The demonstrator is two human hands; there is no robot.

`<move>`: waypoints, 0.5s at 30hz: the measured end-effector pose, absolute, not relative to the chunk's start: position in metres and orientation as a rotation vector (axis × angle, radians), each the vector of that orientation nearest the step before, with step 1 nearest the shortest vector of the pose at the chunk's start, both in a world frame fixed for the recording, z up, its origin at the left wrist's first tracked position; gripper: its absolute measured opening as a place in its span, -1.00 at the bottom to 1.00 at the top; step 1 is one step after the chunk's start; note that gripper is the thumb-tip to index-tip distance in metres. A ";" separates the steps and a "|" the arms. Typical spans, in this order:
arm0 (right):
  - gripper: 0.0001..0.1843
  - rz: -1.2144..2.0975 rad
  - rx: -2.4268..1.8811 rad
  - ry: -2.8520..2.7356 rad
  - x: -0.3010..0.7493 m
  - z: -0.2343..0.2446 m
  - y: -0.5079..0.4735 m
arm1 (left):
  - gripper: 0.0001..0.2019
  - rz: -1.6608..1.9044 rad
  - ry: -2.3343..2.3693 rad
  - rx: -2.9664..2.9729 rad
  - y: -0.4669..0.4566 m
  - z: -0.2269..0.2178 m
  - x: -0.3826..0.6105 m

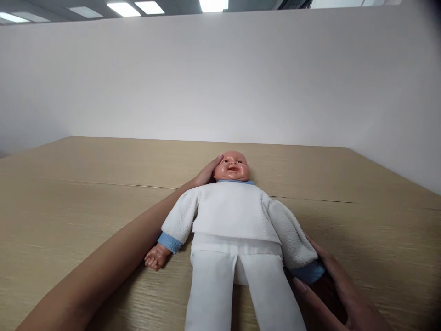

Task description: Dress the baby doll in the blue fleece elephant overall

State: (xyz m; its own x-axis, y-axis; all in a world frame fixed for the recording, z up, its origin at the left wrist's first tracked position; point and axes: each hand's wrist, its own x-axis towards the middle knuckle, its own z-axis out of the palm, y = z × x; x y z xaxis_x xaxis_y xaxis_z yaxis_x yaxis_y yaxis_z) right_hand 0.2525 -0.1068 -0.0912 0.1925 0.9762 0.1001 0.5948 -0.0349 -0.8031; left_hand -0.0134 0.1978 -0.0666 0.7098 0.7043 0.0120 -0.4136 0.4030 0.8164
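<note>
A baby doll (237, 211) lies on its back on the table, head away from me. It wears a white fleece top with blue collar and cuffs and plain white trousers. My left hand (206, 172) cups the left side of the doll's bald head, thumb against its temple; the other fingers are hidden behind the head. At the lower right, my right hand (339, 285) is around the doll's sleeve at the blue cuff (310, 272), thumb below and fingers along the outer side. That doll hand is in shadow. The other doll hand (157, 257) rests beside my left forearm.
The light wood table (86, 202) reaches back to a white partition wall (206, 82), with thin seams running across its top. Ceiling lights (213, 5) show above the wall. The doll's lower legs run out of view at the bottom.
</note>
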 end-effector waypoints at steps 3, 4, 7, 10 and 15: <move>-0.11 0.675 -1.717 -1.513 0.251 -0.084 -0.107 | -0.33 0.782 0.368 0.938 0.198 -0.070 -0.018; -0.11 0.691 -1.725 -1.512 0.249 -0.081 -0.107 | -0.36 0.834 0.387 0.956 0.199 -0.072 -0.021; -0.10 0.732 -1.733 -1.497 0.242 -0.071 -0.106 | -0.52 1.019 0.543 0.980 0.198 -0.075 -0.033; -0.10 0.788 -1.685 -1.492 0.236 -0.065 -0.102 | -0.62 1.144 0.709 0.945 0.185 -0.073 -0.049; 0.03 0.681 -1.696 -1.477 0.239 -0.062 -0.103 | -0.63 1.231 0.807 1.028 0.125 -0.065 -0.086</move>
